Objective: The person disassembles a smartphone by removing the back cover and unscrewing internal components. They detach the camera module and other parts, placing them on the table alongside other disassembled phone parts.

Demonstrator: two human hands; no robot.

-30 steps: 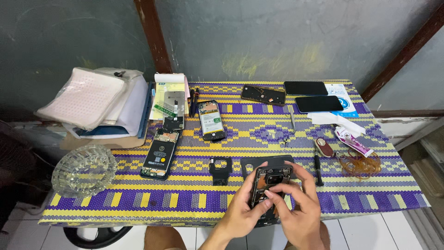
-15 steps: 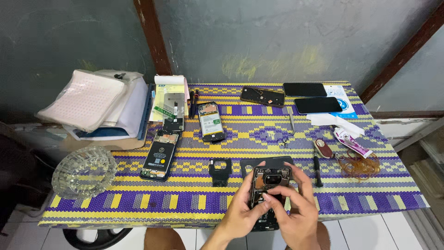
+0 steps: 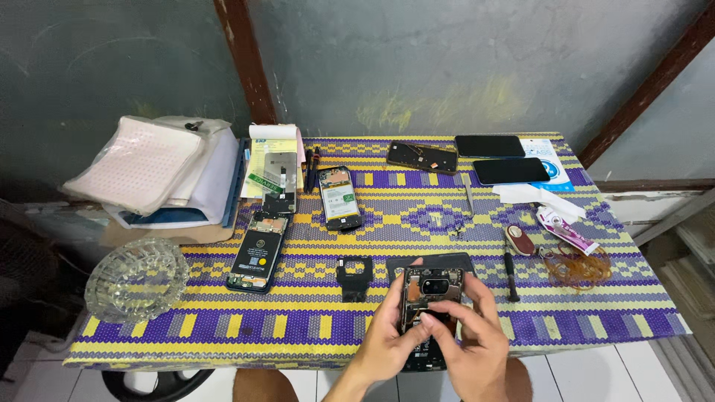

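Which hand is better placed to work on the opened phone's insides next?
Probably the right hand: its fingers lie over the opened phone, while the left hand grips its edge as a steadying hold.

Seen from above, a person's left hand [image 3: 389, 344] and right hand [image 3: 469, 346] grip an opened phone [image 3: 428, 309], its back off and inner parts showing, at the near edge of a bench [image 3: 298, 327] covered in purple and yellow woven cloth. Just left of the phone lies a small black bracket [image 3: 354, 274]. A glass ashtray [image 3: 136, 278] sits at the far left, and two more opened phones [image 3: 298, 216] lie beyond.
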